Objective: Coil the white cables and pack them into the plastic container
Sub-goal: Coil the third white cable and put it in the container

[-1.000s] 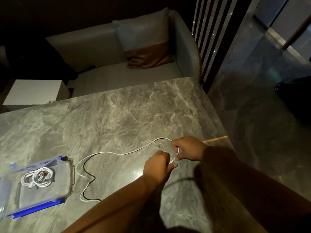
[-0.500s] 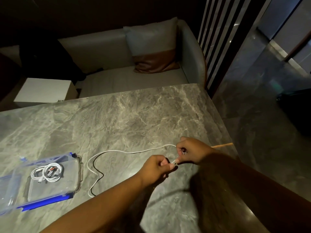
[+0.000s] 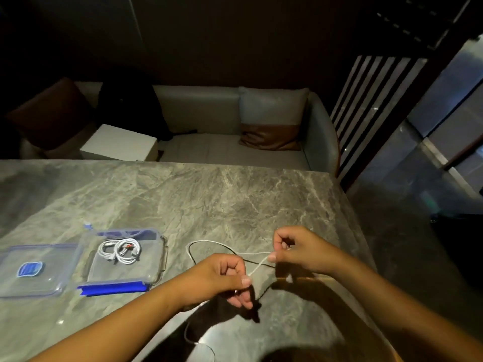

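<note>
Head cam: we've got the thin white cable (image 3: 257, 267) pinched in both hands near the front right edge of the grey marble table (image 3: 209, 199). Our left hand (image 3: 222, 278) and right hand (image 3: 300, 249) each grip it between thumb and finger, with a short stretch running between them. The loose loop lies just beside the clear plastic container with blue clips (image 3: 117, 274), which holds a coiled white cable bundle (image 3: 120, 250).
</note>
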`<state>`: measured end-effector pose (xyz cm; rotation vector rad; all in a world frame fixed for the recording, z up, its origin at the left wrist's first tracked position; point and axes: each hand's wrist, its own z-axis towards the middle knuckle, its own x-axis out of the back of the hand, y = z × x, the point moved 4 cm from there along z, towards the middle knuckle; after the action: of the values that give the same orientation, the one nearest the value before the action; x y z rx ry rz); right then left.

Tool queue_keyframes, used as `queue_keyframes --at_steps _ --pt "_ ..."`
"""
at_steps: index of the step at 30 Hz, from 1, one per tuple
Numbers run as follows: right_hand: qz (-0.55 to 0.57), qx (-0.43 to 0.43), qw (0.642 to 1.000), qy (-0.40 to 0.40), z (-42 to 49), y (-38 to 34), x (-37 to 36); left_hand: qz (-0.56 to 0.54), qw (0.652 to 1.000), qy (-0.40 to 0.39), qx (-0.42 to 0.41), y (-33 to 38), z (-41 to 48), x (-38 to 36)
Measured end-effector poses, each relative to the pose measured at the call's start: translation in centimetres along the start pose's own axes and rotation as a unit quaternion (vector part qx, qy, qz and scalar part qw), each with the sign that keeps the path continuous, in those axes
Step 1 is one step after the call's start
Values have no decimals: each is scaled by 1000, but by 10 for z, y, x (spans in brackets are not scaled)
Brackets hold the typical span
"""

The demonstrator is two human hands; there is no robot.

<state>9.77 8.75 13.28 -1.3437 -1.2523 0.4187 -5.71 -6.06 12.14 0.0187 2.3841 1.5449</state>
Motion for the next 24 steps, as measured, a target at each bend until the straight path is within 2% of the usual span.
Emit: queue_keyframes --at_steps 7,12,18,24 --pt "-40 76 995 -46 11 -120 -18 0 998 -59 -11 45 -66 16" --pt "-116 89 988 -53 13 -180 -47 -43 995 -70 -51 59 -104 24" --pt "-175 107 978 -37 3 -240 -81 -80 988 -122 -52 69 -148 21" --pt "-240 129 962 2 -5 -281 -99 -79 988 -124 -44 78 -179 25"
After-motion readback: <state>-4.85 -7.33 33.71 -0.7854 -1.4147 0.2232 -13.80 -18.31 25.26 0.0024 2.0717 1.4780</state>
